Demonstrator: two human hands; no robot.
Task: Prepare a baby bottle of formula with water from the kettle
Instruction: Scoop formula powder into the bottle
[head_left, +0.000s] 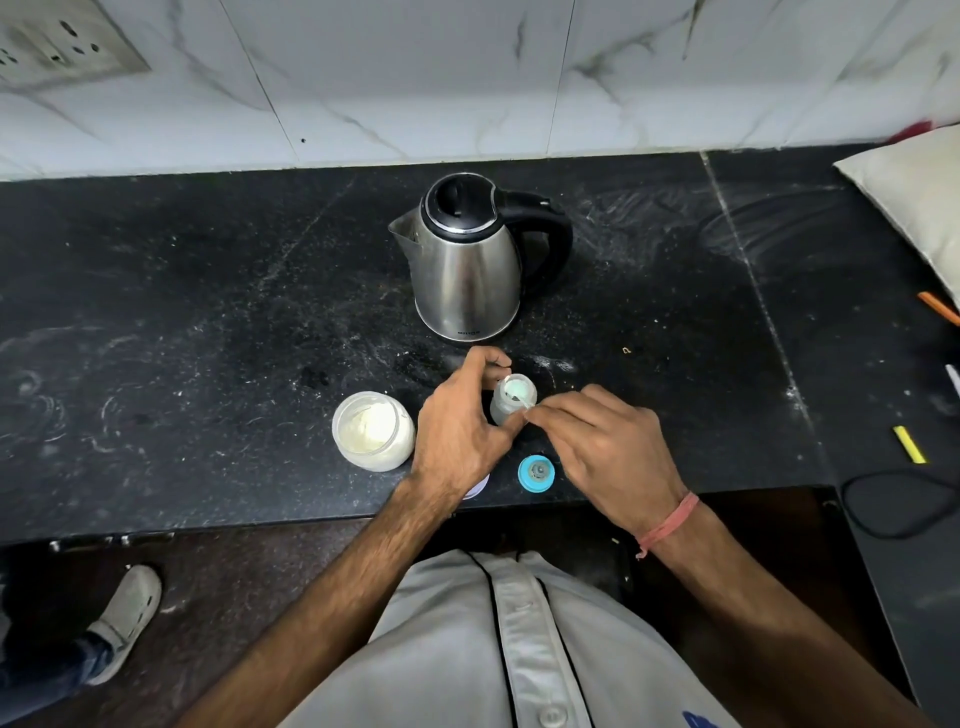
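A small clear baby bottle (506, 402) stands upright and uncapped on the black counter (208, 312), just in front of the steel kettle (467, 260). My left hand (457, 421) grips the bottle around its side. My right hand (597, 441) pinches a small white spoon (522, 401) whose tip dips into the bottle's mouth. An open glass jar of pale formula powder (373, 431) sits left of my left hand. The bottle's blue teat cap (536, 473) lies near the counter's front edge. A white lid (477, 488) peeks out under my left wrist.
The kettle's lid is closed and its black handle points right. A pale cushion (914, 197) lies at the right edge, with a yellow marker (910, 445), an orange pencil (937, 306) and a black cable (893, 499) nearby. Someone's shoe (124, 618) stands on the floor at left.
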